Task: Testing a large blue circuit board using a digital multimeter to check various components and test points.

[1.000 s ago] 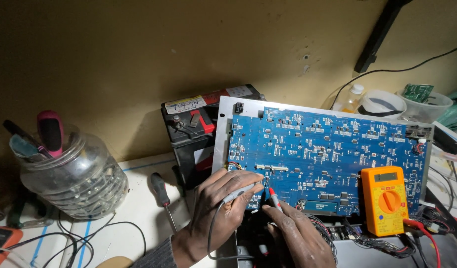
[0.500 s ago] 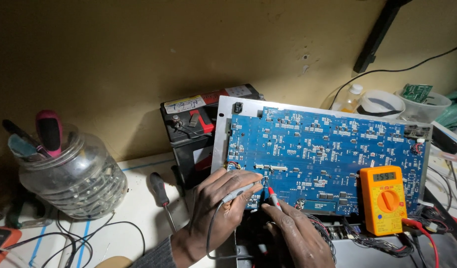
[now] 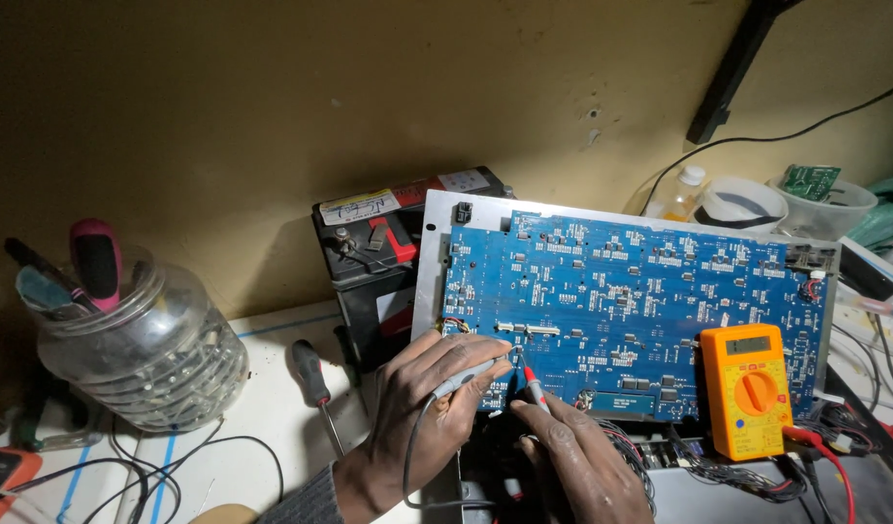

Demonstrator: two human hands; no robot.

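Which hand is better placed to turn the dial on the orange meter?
Probably the right hand. It holds the red probe on the blue board and lies nearer the meter, which stands to its right. The left hand, holding the grey probe, would have to cross over it.

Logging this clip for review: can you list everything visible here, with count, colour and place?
circuit board: one, blue, propped upright at centre
multimeter: one, orange, leaning on the board's lower right
grey probe: one, tip at the board's lower left
red probe: one, beside the grey probe
battery: one, black with red, behind the board
glass jar: one, clear, holding tools, at left
screwdriver: one, dark handle, on the white table
white tubs: two, far right by the wall
left hand: holds the grey probe
right hand: holds the red probe
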